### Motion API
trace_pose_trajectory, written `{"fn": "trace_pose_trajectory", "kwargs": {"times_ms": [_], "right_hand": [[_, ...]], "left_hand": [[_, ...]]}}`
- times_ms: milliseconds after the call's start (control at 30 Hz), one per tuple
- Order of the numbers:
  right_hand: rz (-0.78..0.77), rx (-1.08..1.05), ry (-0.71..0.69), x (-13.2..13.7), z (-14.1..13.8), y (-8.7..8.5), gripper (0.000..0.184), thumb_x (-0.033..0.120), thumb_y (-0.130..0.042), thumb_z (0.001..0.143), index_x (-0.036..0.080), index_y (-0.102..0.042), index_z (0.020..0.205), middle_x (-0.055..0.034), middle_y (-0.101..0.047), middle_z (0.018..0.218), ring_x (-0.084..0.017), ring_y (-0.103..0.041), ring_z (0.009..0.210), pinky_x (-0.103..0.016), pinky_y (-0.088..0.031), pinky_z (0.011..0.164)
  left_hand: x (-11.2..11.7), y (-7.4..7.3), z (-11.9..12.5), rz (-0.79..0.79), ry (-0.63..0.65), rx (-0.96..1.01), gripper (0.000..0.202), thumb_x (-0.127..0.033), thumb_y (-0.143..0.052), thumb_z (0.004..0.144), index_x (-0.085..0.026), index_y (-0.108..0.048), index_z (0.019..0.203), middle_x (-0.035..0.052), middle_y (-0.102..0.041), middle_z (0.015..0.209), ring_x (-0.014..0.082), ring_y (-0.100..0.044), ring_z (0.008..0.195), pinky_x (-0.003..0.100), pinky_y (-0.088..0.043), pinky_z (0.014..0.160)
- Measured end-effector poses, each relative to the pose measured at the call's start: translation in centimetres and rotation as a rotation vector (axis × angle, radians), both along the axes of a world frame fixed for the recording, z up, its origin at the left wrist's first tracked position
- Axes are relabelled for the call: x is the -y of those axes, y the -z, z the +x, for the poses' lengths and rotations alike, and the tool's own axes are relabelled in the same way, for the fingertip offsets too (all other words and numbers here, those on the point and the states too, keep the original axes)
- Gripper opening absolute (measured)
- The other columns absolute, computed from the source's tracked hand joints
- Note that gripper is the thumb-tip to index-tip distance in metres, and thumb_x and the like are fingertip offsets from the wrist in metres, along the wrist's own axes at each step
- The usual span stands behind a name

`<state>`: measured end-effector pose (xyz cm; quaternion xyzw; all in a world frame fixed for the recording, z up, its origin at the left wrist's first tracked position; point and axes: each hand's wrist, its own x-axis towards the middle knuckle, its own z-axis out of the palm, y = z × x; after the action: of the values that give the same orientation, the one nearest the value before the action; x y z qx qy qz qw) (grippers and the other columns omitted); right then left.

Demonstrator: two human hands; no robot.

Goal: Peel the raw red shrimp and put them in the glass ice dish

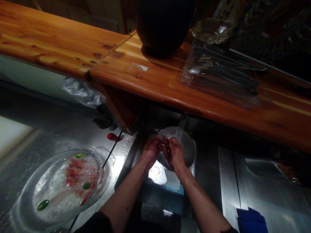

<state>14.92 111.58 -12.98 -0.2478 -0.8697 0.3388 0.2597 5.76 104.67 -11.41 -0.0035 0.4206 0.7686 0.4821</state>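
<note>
My left hand (152,150) and my right hand (175,153) meet over a round mesh strainer (190,150) in the sink area. The fingers of both are bent and pressed together around something small, pale and greyish. Its kind is too dark and too covered to make out. Below my wrists, bright light reflects off a wet metal surface (157,173). The strainer's handle (182,122) points away from me, under the wooden shelf.
An oval glass dish (23,197) at left holds reddish, shrimp-like pieces and several green fruits. Near it lies a red-handled rod (113,137). The wooden shelf (155,85) bears a clear box (218,77) of utensils and a dark round vessel (165,26). A blue cloth (251,221) lies lower right.
</note>
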Motion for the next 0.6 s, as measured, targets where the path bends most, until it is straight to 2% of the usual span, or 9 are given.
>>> {"fn": "trace_pose_trajectory", "kwargs": {"times_ms": [133,233,333,433,500,600], "right_hand": [[-0.024,0.093,0.026,0.6,0.1,-0.4,0.022,0.029,-0.045,0.088,0.016,-0.062,0.092,-0.0078,-0.057,0.085,-0.021,-0.056,0.075,-0.033,-0.047,0.073],[-0.135,0.095,0.064,1.2,1.3,0.0,0.017,0.029,-0.044,0.087,0.017,-0.056,0.084,-0.0062,-0.058,0.080,-0.019,-0.054,0.071,-0.031,-0.045,0.067],[-0.292,0.085,0.172,0.8,3.2,1.4,0.016,0.030,-0.043,0.086,0.018,-0.053,0.083,-0.0021,-0.057,0.070,-0.016,-0.052,0.061,-0.028,-0.041,0.058],[-0.514,0.028,0.368,-1.2,3.9,3.1,0.018,0.036,-0.048,0.086,0.020,-0.052,0.079,0.0020,-0.052,0.059,-0.014,-0.047,0.049,-0.026,-0.036,0.047],[-0.768,-0.065,0.501,-3.3,3.0,3.6,0.020,0.036,-0.050,0.085,0.021,-0.049,0.073,0.0042,-0.049,0.054,-0.012,-0.043,0.043,-0.023,-0.033,0.041],[-1.116,-0.165,0.525,-6.7,0.3,3.2,0.020,0.029,-0.055,0.082,0.021,-0.046,0.066,0.0072,-0.041,0.048,-0.008,-0.037,0.038,-0.020,-0.032,0.038]], "left_hand": [[0.1,0.1,0.0,0.000,0.002,-0.018,0.008,-0.011,-0.057,0.061,-0.012,-0.061,0.068,0.0034,-0.063,0.065,0.0108,-0.056,0.058,0.019,-0.041,0.054],[0.1,0.3,-0.6,-0.014,0.001,0.026,0.013,-0.010,-0.056,0.064,-0.010,-0.064,0.075,0.0083,-0.067,0.076,0.0137,-0.060,0.066,0.021,-0.046,0.058],[0.2,0.4,-1.4,-0.054,-0.054,0.102,0.018,-0.006,-0.055,0.064,-0.009,-0.064,0.080,0.0122,-0.068,0.089,0.0164,-0.065,0.078,0.022,-0.051,0.066],[0.5,0.4,-2.1,-0.070,-0.094,0.139,0.021,-0.005,-0.054,0.067,-0.008,-0.064,0.085,0.0138,-0.068,0.096,0.0191,-0.066,0.087,0.025,-0.054,0.074],[0.7,0.2,-2.3,-0.066,-0.095,0.148,0.023,-0.006,-0.054,0.068,-0.008,-0.064,0.088,0.0143,-0.069,0.097,0.0204,-0.067,0.089,0.027,-0.055,0.076],[1.0,0.0,-2.4,-0.064,-0.072,0.142,0.024,-0.007,-0.055,0.068,-0.008,-0.064,0.090,0.0148,-0.069,0.099,0.0221,-0.067,0.092,0.027,-0.056,0.075]]}}
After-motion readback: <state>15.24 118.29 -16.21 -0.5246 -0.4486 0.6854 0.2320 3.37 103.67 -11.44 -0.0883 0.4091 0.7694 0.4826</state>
